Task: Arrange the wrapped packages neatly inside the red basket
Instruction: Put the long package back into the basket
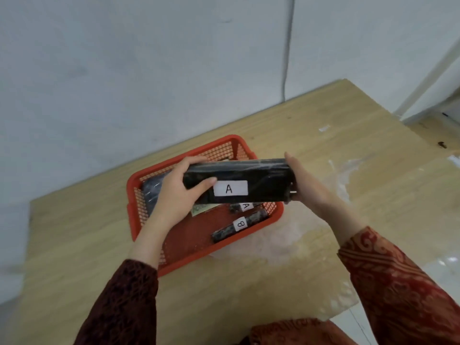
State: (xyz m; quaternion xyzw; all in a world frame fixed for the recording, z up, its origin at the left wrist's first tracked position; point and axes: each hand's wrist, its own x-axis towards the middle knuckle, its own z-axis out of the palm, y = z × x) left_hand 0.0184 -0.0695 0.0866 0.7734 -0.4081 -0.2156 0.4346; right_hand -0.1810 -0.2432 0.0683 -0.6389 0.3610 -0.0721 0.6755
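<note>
A long black wrapped package (261, 175) with a white label "A" hangs above the red basket (199, 252). My left hand (179, 192) grips its left end and my right hand (306, 185) presses against its right end. Inside the basket lie a slim black package labelled "B" (239, 225), a small package labelled "A" (242, 207) partly hidden under the held one, and a dark wrapped package (153, 190) at the left, partly behind my left hand.
The basket stands on a wooden table (323, 125) set against a pale wall. A crumpled clear plastic sheet (293, 237) lies on the table to the right of the basket. The table's right edge runs close by my right arm.
</note>
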